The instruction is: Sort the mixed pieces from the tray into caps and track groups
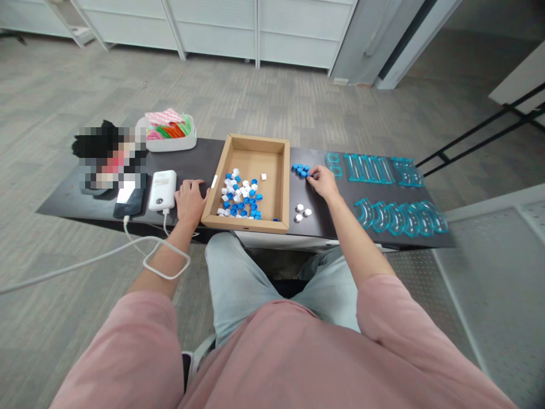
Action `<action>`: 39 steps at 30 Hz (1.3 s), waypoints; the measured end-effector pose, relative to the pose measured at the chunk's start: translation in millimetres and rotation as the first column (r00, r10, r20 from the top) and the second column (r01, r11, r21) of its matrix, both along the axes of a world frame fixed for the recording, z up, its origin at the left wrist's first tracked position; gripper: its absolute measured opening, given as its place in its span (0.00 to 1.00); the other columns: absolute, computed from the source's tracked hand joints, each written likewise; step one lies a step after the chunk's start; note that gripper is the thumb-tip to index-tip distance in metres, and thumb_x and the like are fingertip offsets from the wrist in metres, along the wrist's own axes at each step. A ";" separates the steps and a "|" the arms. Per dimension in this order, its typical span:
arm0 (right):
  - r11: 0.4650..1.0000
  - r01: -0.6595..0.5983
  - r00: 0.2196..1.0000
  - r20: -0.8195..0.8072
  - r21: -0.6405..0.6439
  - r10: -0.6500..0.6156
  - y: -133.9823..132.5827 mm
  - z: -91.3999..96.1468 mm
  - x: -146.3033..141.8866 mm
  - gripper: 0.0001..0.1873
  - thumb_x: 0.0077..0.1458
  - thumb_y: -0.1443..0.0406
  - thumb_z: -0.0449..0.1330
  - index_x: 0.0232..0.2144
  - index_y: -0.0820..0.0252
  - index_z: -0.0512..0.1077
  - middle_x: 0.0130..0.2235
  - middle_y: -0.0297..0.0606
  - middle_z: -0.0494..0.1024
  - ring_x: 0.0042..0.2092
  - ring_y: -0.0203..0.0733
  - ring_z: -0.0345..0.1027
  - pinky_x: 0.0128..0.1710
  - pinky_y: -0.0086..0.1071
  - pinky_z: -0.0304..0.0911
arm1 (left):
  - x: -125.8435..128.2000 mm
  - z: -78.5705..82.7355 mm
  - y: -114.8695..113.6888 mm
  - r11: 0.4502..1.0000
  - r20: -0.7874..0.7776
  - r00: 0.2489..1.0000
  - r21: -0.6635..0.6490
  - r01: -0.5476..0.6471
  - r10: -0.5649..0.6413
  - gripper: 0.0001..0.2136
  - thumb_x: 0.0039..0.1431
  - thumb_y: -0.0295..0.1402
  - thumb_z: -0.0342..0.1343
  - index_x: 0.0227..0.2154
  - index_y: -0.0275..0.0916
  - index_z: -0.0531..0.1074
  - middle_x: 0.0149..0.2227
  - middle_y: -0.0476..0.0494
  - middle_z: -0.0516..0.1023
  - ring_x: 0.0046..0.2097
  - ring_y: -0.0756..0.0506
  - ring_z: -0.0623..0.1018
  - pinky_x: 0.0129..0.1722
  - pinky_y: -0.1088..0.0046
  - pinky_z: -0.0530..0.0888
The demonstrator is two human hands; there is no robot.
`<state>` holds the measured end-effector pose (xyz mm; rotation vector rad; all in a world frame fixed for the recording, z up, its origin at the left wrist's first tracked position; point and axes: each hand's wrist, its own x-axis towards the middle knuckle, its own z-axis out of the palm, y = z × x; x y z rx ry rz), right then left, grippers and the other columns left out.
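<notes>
We hold our right hand [323,183] at the small blue blocks [300,170], our left hand [189,202] down on the table [208,160].
Our right forearm angles forward and inward, fingers bent and fingertips pinched close at the cluster's edge; we cannot tell whether they grip a block. Our left palm faces down, fingers loose and holding nothing, between the white power bank [163,184] and the cardboard box [285,190]; the blue cluster lies just right of that box.

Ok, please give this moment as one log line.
right hand: at blue cluster, grip unclear | left hand: beside cardboard box | in box: white and blue pieces
</notes>
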<state>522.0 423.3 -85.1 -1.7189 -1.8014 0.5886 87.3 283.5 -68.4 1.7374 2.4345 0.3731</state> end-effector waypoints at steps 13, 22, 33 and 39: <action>0.842 -0.534 0.836 0.200 0.080 0.511 -30.7 62.7 -83.6 0.10 0.69 0.67 0.64 0.50 0.56 0.82 0.53 0.43 0.87 0.49 0.49 0.81 0.56 0.42 0.69 | 0.4 -0.8 0.6 1.000 -0.014 1.000 0.011 -0.013 0.013 0.24 0.78 0.38 0.52 0.70 0.35 0.74 0.69 0.20 0.74 0.71 0.24 0.74 0.71 0.48 0.69; 0.691 -0.660 0.513 0.496 -0.294 0.701 -68.7 57.2 -161.9 0.10 0.76 0.70 0.63 0.50 0.58 0.86 0.58 0.50 0.90 0.61 0.55 0.83 0.58 0.41 0.67 | 0.3 0.8 -0.2 1.000 -0.005 1.000 -0.011 -0.001 0.001 0.24 0.81 0.37 0.51 0.71 0.31 0.74 0.71 0.19 0.73 0.71 0.25 0.73 0.72 0.48 0.67; 0.892 -0.430 0.893 -0.076 0.140 0.443 -18.2 69.0 -64.4 0.11 0.73 0.54 0.70 0.46 0.53 0.81 0.47 0.43 0.89 0.45 0.51 0.82 0.51 0.45 0.78 | -0.5 -1.9 1.1 1.000 -0.015 1.000 0.004 0.006 -0.006 0.24 0.80 0.37 0.52 0.71 0.33 0.74 0.71 0.19 0.73 0.70 0.24 0.73 0.71 0.46 0.69; 0.949 -0.234 0.940 -0.201 0.213 0.277 4.7 44.0 7.6 0.16 0.60 0.53 0.76 0.44 0.52 0.80 0.46 0.41 0.86 0.46 0.51 0.82 0.50 0.47 0.82 | -0.3 -1.2 0.9 1.000 -0.005 1.000 0.020 0.000 0.000 0.22 0.81 0.36 0.53 0.71 0.33 0.75 0.70 0.21 0.74 0.69 0.26 0.73 0.71 0.46 0.69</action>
